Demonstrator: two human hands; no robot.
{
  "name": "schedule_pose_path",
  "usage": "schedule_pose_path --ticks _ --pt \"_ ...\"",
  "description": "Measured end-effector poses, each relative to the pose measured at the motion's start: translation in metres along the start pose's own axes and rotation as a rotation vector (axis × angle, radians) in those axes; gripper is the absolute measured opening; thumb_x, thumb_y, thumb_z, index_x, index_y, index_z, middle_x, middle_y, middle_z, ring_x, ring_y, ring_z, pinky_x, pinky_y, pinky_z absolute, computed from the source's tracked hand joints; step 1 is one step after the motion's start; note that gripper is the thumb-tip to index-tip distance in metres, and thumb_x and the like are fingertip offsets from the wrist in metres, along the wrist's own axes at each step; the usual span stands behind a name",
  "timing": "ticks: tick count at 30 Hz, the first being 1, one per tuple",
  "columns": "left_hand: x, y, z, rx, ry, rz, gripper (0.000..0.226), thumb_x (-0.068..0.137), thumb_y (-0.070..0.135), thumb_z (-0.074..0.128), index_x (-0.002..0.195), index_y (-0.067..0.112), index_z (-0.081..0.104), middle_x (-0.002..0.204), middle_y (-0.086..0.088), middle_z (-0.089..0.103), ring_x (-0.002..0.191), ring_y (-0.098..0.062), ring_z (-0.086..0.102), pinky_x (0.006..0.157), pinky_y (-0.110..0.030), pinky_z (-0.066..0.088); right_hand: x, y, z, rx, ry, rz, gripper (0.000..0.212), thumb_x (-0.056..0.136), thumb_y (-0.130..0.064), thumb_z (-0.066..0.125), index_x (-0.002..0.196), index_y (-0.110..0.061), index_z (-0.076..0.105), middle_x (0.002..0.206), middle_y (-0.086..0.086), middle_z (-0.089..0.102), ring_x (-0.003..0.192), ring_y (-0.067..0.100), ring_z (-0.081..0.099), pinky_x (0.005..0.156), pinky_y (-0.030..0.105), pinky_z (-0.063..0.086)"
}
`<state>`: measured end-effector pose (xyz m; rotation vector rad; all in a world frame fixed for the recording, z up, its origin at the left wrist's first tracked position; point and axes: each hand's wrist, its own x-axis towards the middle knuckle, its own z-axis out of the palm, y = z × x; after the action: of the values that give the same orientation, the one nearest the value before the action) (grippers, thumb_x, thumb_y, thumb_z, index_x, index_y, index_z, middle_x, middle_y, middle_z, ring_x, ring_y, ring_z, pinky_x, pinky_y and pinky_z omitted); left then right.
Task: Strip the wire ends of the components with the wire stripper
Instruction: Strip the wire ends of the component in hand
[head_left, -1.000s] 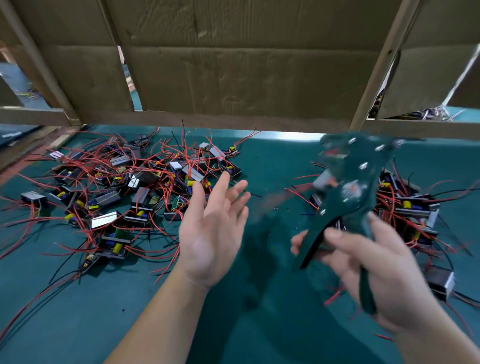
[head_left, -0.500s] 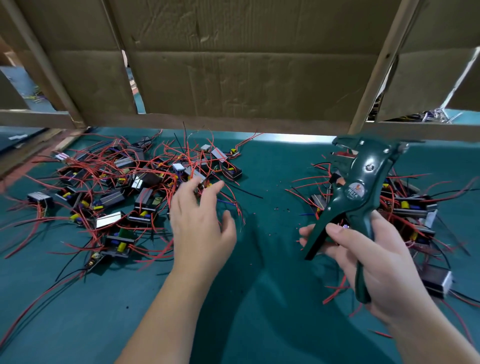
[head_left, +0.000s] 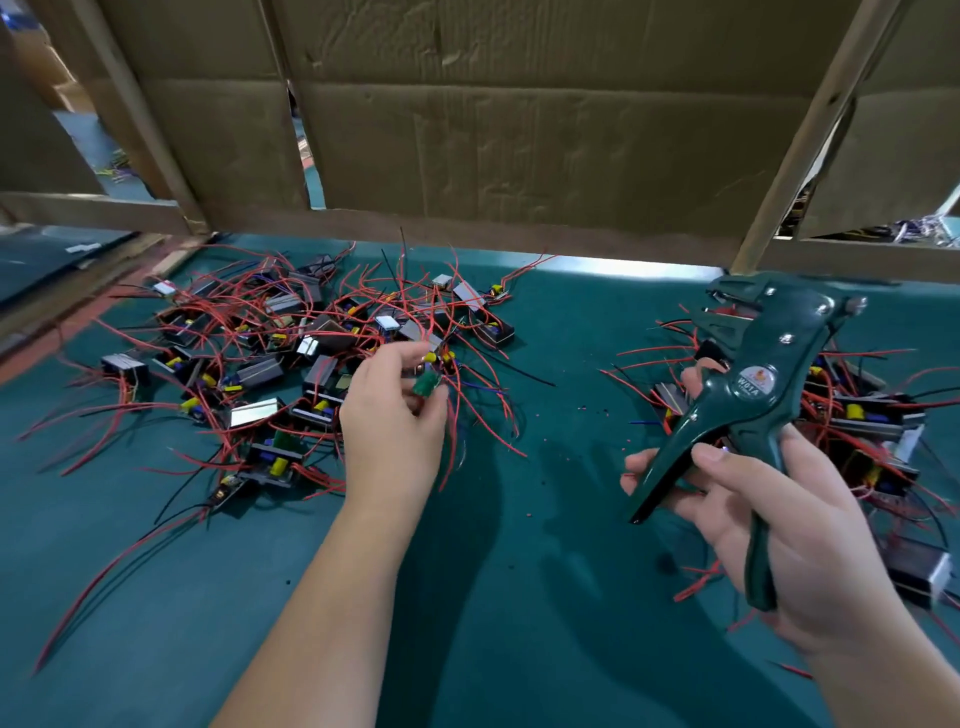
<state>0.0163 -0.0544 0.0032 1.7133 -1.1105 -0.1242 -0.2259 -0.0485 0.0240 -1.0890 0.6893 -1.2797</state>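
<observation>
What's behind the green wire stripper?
A pile of black components with red wires on the teal mat lies behind the dark green wire stripper; the tool and the right hand cover its left part.

One wide-angle camera, worn on the person's head, looked forward and down across the green table (head_left: 519, 597) toward the cardboard wall (head_left: 519, 156) that closed the far side and filled the upper part of the view. It sat close: both forearms came in from the bottom edge, with the left hand (head_left: 389, 421) and its pinched component (head_left: 426, 385) near the centre and the right hand (head_left: 779, 530) gripping the wire stripper (head_left: 748, 384) large at the right. The left pile (head_left: 270, 353) and right pile (head_left: 857, 415) of components both fit in, and the wooden posts (head_left: 808, 140) leaned outward toward the frame's sides
</observation>
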Motion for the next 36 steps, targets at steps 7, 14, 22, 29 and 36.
schedule_pose_path --ticks 7,14,22,29,36 --pt "-0.002 0.005 -0.001 -0.398 0.177 0.109 0.027 0.082 0.016 0.072 0.098 0.033 0.059 0.099 0.012 0.065 0.094 -0.004 0.063 0.081 -0.019 0.051 -0.001 0.0 -0.001 0.017 0.013 0.011 0.036 0.077 -0.006 0.053 0.113 -0.009 0.057 0.1 0.004 0.07 0.085 0.044 0.066 0.07 0.053 0.056" --pt "0.001 0.007 -0.008 -0.203 0.155 0.189 0.014 0.088 0.012 0.068 0.102 0.016 0.067 0.11 0.002 0.059 0.109 -0.015 0.058 0.083 -0.02 0.051 -0.001 0.002 -0.005 0.053 -0.011 0.017 0.041 0.076 -0.01 0.054 0.114 -0.02 0.066 0.11 0.005 0.068 0.084 0.041 0.067 0.072 0.052 0.056" --pt "0.037 0.0 -0.057 0.712 -0.064 -0.187 0.047 0.089 0.011 0.054 0.134 0.023 0.049 0.134 -0.012 0.05 0.123 -0.035 0.044 0.097 -0.044 0.036 -0.003 0.002 -0.001 0.096 -0.024 0.051 0.04 0.077 -0.005 0.05 0.109 -0.021 0.069 0.11 0.007 0.069 0.081 0.042 0.067 0.07 0.054 0.056" --pt "0.038 -0.03 -0.062 0.914 -0.275 -0.33 0.037 0.088 0.037 0.065 0.124 0.032 0.057 0.123 -0.004 0.062 0.12 -0.034 0.049 0.1 -0.045 0.031 -0.009 0.001 0.004 0.113 -0.045 0.086 0.048 0.077 -0.005 0.049 0.122 -0.015 0.06 0.126 0.007 0.063 0.082 0.044 0.065 0.072 0.06 0.055" --pt "0.038 -0.041 -0.064 0.72 -0.236 -0.158 0.038 0.08 0.054 0.07 0.107 0.031 0.057 0.108 0.007 0.067 0.108 -0.024 0.056 0.092 -0.041 0.027 -0.013 -0.001 0.007 0.126 -0.048 0.105 0.052 0.076 -0.006 0.049 0.128 -0.011 0.054 0.133 0.004 0.06 0.081 0.042 0.066 0.072 0.058 0.056"
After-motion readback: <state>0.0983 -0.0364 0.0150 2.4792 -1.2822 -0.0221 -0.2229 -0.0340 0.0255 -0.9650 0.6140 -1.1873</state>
